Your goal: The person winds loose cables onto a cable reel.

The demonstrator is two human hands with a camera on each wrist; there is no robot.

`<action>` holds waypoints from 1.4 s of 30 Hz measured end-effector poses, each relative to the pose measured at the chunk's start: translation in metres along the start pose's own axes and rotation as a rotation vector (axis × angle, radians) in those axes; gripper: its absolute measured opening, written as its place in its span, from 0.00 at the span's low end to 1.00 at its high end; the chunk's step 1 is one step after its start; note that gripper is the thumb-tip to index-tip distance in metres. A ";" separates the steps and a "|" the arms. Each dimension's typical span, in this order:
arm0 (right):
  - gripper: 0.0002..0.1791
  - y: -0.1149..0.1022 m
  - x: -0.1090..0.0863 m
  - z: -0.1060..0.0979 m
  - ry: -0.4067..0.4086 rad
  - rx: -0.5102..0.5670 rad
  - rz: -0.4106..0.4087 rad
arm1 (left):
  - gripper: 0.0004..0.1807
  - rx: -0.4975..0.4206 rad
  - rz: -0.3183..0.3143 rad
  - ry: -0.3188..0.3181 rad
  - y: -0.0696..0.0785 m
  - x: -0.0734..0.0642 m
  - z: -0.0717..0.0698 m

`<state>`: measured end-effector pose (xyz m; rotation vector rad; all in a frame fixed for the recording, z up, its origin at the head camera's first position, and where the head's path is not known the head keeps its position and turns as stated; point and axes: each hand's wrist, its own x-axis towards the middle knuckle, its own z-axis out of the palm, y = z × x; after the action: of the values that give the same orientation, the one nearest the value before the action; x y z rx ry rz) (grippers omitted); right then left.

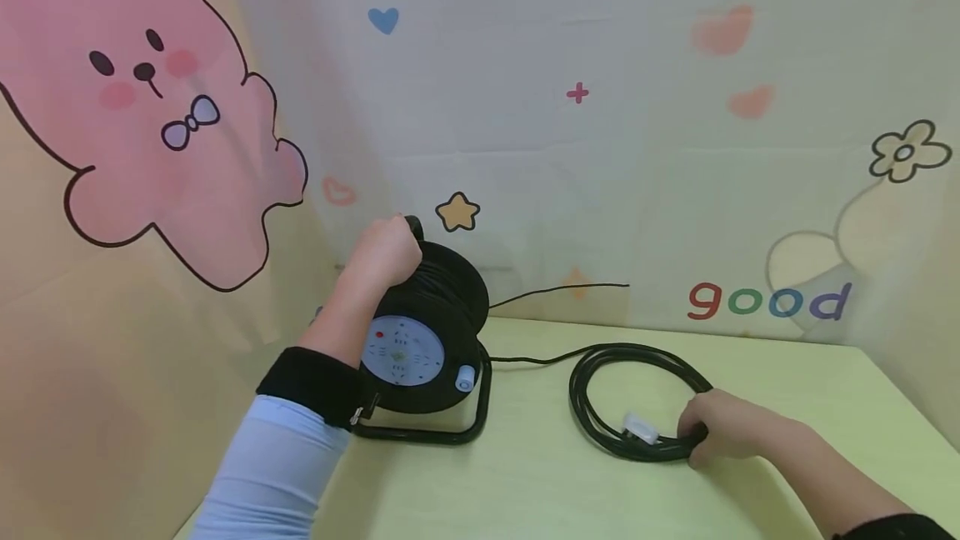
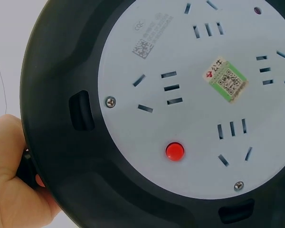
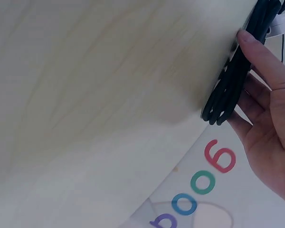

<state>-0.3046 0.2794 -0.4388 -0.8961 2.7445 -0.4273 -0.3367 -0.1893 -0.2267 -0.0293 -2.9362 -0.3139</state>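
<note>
A black cable reel (image 1: 459,332) stands on its tubular frame (image 1: 446,437) at the left of the table. My left hand (image 1: 386,252) grips the handle at its top; the head view hides the fingertips. The reel's round, light-coloured socket panel (image 2: 194,114) fills most of the left wrist view, with a red button (image 2: 175,151) on it. To the right lies a loose coil of black cable (image 1: 581,394), joined to the reel by one strand. My right hand (image 1: 727,423) holds the coil's right side, thumb over the bundled loops (image 3: 233,78). A white tag (image 1: 640,427) shows at the coil's near side.
The pale table (image 1: 540,482) meets a printed backdrop (image 1: 525,148) behind the reel. A light blue knob (image 1: 465,378) juts from the reel's face. The strand of cable (image 1: 536,360) spans the space between reel and coil.
</note>
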 end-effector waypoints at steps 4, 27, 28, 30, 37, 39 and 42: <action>0.11 0.010 -0.010 -0.003 0.006 0.002 -0.003 | 0.24 -0.006 0.006 0.009 -0.001 -0.002 -0.001; 0.14 0.036 -0.039 -0.009 -0.011 0.019 0.029 | 0.24 -0.025 -0.010 -0.001 0.001 -0.004 -0.001; 0.14 0.035 -0.039 -0.010 -0.017 0.026 0.035 | 0.24 -0.029 -0.013 -0.004 0.002 -0.004 0.000; 0.16 0.034 -0.039 -0.011 -0.036 0.046 0.047 | 0.26 -0.047 -0.024 -0.015 0.002 -0.005 -0.001; 0.26 0.021 -0.037 -0.032 -0.019 0.094 0.000 | 0.35 -0.020 -0.017 0.070 0.005 -0.015 -0.009; 0.27 0.015 -0.034 -0.043 0.041 0.067 -0.020 | 0.36 -0.010 0.012 0.158 0.007 -0.020 -0.013; 0.28 0.004 -0.026 -0.061 0.140 0.026 -0.036 | 0.34 -0.052 0.060 0.285 0.012 -0.030 -0.019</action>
<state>-0.3043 0.3104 -0.3796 -0.9449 2.8443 -0.5511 -0.3031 -0.1818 -0.2119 -0.0732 -2.6389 -0.3539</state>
